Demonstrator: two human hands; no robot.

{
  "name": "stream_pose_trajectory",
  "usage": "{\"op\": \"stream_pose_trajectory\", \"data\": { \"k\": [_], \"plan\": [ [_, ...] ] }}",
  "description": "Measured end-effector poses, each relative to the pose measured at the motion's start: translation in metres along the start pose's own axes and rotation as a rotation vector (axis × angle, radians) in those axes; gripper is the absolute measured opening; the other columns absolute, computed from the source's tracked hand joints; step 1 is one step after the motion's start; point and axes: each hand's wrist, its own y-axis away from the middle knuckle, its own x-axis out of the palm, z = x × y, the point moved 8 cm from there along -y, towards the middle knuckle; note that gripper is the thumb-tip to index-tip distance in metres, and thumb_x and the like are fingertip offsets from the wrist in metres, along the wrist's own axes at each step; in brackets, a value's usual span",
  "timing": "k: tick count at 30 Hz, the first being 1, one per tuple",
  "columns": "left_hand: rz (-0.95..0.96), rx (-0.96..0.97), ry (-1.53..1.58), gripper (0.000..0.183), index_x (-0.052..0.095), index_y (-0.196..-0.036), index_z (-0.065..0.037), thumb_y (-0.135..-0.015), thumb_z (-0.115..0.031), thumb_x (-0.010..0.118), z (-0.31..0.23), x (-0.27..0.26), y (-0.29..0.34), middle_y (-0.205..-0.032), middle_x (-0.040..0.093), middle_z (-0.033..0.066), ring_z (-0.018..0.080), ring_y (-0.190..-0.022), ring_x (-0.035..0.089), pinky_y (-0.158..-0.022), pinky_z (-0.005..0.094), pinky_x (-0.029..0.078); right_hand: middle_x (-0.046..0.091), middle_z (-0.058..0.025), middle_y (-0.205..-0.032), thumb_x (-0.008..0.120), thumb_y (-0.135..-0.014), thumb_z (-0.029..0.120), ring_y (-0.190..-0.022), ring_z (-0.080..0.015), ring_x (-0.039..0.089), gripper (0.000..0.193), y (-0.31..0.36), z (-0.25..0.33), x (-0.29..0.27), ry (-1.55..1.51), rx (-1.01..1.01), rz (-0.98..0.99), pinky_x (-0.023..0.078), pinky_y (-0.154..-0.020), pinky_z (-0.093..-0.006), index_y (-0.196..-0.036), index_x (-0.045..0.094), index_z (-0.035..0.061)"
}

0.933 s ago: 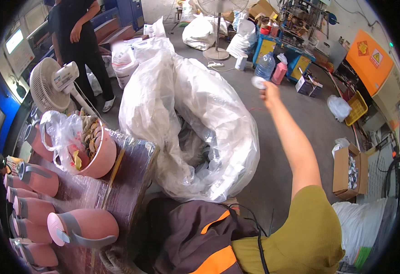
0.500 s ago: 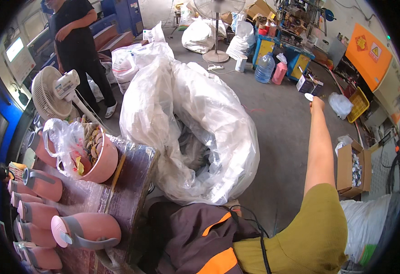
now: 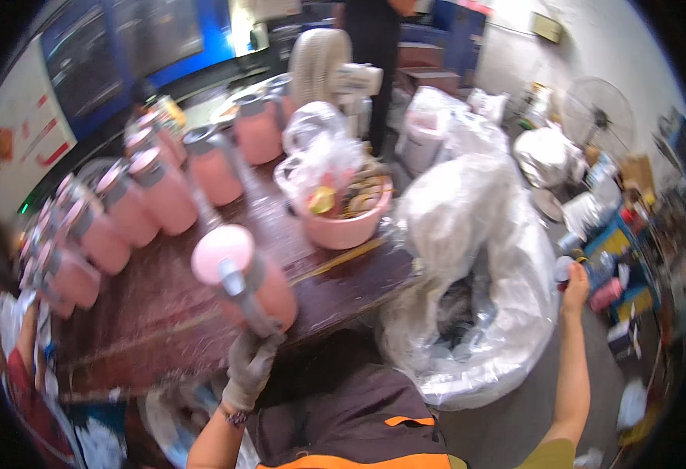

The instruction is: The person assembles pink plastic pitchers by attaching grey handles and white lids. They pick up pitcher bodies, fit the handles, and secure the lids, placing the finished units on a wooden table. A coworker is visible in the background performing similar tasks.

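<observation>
A pink jug [image 3: 269,293] with a grey handle and pink lid stands near the front edge of the dark table [image 3: 155,328]. My left hand [image 3: 251,369], in a pale work glove, closes at the lower end of its handle; the fingertips are partly hidden. My bare right hand [image 3: 574,291] is stretched far out to the right, beyond the big clear plastic bag [image 3: 507,344]. Its fingers pinch a small whitish round piece [image 3: 564,270], too blurred to name. Several more pink jugs [image 3: 163,191] stand in rows on the table's left side.
A pink tub [image 3: 347,232] of brownish pieces, with a clear plastic bag [image 3: 323,152], sits at the table's far right corner. Behind it are a white fan [image 3: 319,66] and a person in dark clothes [image 3: 370,70]. Another person's arm [image 3: 26,332] shows at the left edge.
My view has swung left toward the table. My left hand, barely visible before, now shows at the jug. The right arm stays outstretched with the whitish piece.
</observation>
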Motion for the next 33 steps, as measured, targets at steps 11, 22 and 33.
{"op": "stream_pose_trajectory", "data": {
  "k": [11, 22, 33],
  "plan": [
    [-0.005, 0.158, -0.278, 0.035, 0.053, -0.125, -0.001, -0.091, -0.01, 0.055, -0.015, -0.019, -0.008, -0.097, 0.066, 0.0138, 0.0242, -0.089, 0.064, -0.079, 0.0334, 0.049, 0.067, -0.016, -0.087, 0.06, -0.089, 0.02, -0.078, -0.0308, 0.065, 0.021, 0.345, 0.235, 0.375, -0.022, -0.576, 1.346, 0.05, -0.068, -0.0343, -0.1, 0.065, 0.0034],
    [-0.093, 0.36, -0.844, 0.028, 0.061, -0.11, -0.005, -0.084, -0.014, 0.062, -0.044, -0.024, -0.013, -0.092, 0.063, 0.014, 0.0322, -0.085, 0.06, -0.072, 0.0403, 0.048, 0.061, -0.0091, -0.079, 0.064, -0.08, 0.013, -0.075, -0.03, 0.061, 0.012, 0.392, 0.281, 0.376, -0.06, -1.328, 1.326, 0.049, -0.065, -0.0404, -0.09, 0.06, 0.0071],
    [0.032, 0.078, 1.057, 0.022, 0.058, -0.103, 0.003, -0.091, -0.015, 0.055, -0.027, -0.023, -0.005, -0.095, 0.063, 0.0096, 0.017, -0.092, 0.061, -0.086, 0.0298, 0.048, 0.064, -0.0161, -0.106, 0.058, -0.085, 0.01, -0.082, -0.0204, 0.065, 0.037, 0.396, 0.218, 0.381, -1.039, 1.001, 1.809, 0.051, -0.066, -0.0261, -0.12, 0.054, 0.0004]
  ]
}}
